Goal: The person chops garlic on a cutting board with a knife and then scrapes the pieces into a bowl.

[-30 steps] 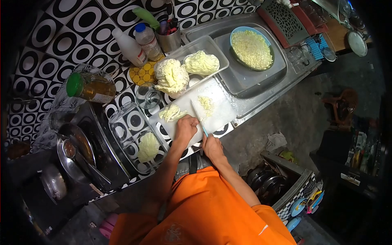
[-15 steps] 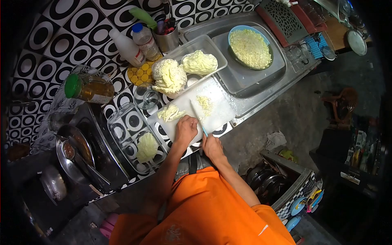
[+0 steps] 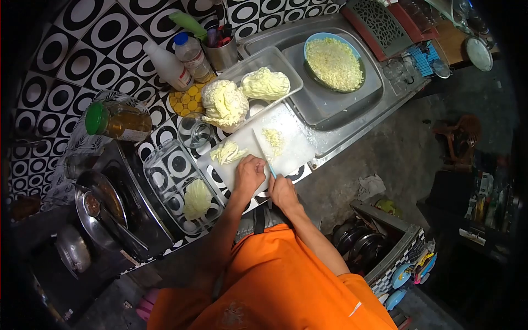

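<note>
My right hand (image 3: 282,191) grips the light-blue handle of a knife (image 3: 272,170), its blade lying across the white cutting board (image 3: 297,132). Just left of the blade, my left hand (image 3: 250,173) rests on the board with its fingers curled in; whatever is under them is hidden. Finely chopped cabbage (image 3: 273,142) lies in a small pile right of the blade. On the board's left part are some pale cabbage pieces (image 3: 228,152). Behind the board, a cabbage head (image 3: 224,104) and a smaller cabbage piece (image 3: 266,83) sit at a clear plastic tub (image 3: 297,82).
A bowl (image 3: 334,63) heaped with chopped cabbage stands in the metal sink (image 3: 379,93). Left of the board, a glass dish (image 3: 157,176) holds a cabbage leaf (image 3: 197,199). Bottles, a green-lidded jar (image 3: 118,122) and a drinking glass (image 3: 195,131) stand behind; pans sit on the stove far left.
The knife and my right hand have shifted slightly forward over the board. My left hand stays curled in nearly the same place. The whole view has drifted a little.
</note>
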`<state>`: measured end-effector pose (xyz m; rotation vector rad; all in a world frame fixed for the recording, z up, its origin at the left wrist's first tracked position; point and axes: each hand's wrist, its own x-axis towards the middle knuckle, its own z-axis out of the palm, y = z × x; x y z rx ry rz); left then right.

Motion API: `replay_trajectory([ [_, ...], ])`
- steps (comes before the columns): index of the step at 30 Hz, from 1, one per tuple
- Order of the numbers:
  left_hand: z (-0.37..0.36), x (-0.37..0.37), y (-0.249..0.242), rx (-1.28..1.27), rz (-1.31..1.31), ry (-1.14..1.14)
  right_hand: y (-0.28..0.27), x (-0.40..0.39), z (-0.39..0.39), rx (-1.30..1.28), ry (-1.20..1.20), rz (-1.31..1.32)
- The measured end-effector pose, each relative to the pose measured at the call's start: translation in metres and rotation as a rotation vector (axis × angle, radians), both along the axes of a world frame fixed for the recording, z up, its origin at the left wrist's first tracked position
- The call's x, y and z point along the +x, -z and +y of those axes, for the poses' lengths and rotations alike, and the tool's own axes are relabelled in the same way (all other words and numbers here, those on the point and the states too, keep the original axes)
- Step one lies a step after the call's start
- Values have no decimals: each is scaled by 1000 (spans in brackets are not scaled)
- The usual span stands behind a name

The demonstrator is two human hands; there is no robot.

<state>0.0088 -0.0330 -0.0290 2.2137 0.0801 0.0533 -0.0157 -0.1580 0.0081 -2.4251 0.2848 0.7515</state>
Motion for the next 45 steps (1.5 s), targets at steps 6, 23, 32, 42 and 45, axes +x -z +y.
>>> replay_trajectory([
  [6, 0, 1, 1, -41, 58, 0, -20, 7, -4, 88, 0, 1],
  [23, -1, 2, 3, -15, -58, 6, 4, -13, -5, 81, 53, -17],
  [32, 0, 2, 4, -99, 36, -6, -22, 15, 1, 124, 51, 30],
  [42, -1, 0, 6, -20, -52, 0, -8, 15, 6, 145, 102, -34],
  [45, -1, 3, 3, -28, -53, -6, -18, 16, 3, 133, 51, -2],
])
